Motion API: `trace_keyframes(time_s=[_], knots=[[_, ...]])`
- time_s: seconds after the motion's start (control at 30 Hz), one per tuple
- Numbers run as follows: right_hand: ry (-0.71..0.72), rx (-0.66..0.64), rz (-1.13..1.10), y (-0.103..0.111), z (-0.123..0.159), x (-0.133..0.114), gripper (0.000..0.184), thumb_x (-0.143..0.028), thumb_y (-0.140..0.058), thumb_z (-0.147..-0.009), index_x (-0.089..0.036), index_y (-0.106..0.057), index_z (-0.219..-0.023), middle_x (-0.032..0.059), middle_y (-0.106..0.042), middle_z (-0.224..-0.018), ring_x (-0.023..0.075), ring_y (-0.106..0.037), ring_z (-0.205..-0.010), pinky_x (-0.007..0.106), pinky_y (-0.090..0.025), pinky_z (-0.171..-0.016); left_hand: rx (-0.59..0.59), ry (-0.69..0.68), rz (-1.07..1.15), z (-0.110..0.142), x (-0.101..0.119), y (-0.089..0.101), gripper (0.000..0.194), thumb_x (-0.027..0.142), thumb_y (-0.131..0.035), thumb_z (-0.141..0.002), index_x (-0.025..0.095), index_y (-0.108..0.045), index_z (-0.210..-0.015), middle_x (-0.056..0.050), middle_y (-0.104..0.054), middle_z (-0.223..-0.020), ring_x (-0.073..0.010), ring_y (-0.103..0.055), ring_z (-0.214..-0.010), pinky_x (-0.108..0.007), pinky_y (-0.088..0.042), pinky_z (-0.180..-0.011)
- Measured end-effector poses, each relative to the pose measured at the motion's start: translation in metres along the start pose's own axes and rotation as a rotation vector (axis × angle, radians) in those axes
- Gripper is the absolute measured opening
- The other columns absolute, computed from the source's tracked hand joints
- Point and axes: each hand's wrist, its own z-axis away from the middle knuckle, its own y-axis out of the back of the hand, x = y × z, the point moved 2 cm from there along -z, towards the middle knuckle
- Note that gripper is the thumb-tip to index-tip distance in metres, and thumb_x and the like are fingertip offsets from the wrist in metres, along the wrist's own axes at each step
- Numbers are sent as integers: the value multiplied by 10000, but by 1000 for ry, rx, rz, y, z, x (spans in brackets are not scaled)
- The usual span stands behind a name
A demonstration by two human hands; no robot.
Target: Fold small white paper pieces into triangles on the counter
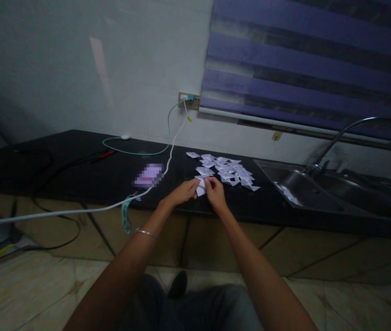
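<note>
Between my two hands, at the front of the black countertop (167,202), is a small piece of white folded paper (201,189). My left hand (185,191) is closed on its left side, and my right hand (215,193) pinches its right side. Just beyond my fingers lies a spread of several white folded paper pieces (228,168), many with pointed corners and some overlapping. One lone folded piece (192,155) sits at the far left of the spread. My fingers hide part of the held paper.
A steel sink (319,195) with a curved faucet (367,120) is at right. Left of my hands lie a blurred-out phone-like item (149,175) and a teal lanyard (125,214) over the edge. A white cable (172,149) runs from the wall outlet (189,100) across the counter.
</note>
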Motion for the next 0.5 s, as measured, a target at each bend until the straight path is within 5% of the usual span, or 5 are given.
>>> trace_keyframes(time_s=[0.5], knots=[[4,75,204,1,4,-16,220,-366,-525,-847,-176,-608,-777,47,-629,-751,190,-559,-737,319,-444,-741,46,60,10,-1,-3,0,459,531,-330,-966,165,-547,-795,13,-565,-585,-122,-541,-525,-217,-397,-538]])
